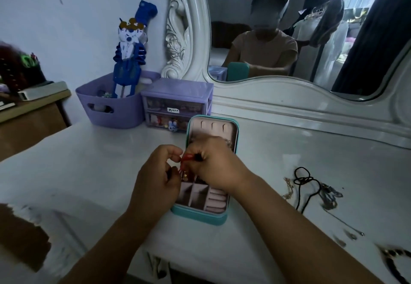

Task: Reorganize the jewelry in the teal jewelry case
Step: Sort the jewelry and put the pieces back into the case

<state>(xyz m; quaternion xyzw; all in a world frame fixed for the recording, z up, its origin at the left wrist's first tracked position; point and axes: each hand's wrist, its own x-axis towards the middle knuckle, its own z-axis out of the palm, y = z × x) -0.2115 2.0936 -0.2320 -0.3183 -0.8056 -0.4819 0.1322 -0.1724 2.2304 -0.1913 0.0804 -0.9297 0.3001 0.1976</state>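
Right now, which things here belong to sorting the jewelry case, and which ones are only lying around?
Job:
- teal case, open
- red piece, held by both hands, left and right
- loose chains and black cord on the table

Lying about:
- purple basket
- purple drawers
- blue figure
- mirror

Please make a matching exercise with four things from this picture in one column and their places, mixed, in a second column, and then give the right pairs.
Things:
1. open teal jewelry case with pink lining
2. black cord necklace
3. lilac plastic basket with handle holes
4. small red jewelry piece

Places:
A. back left, beside the lilac mini drawer unit
B. pinched between left hand and right hand
C. on the white tabletop, right of the case
D. under both hands

Pairs: 1-D, 2-C, 3-A, 4-B
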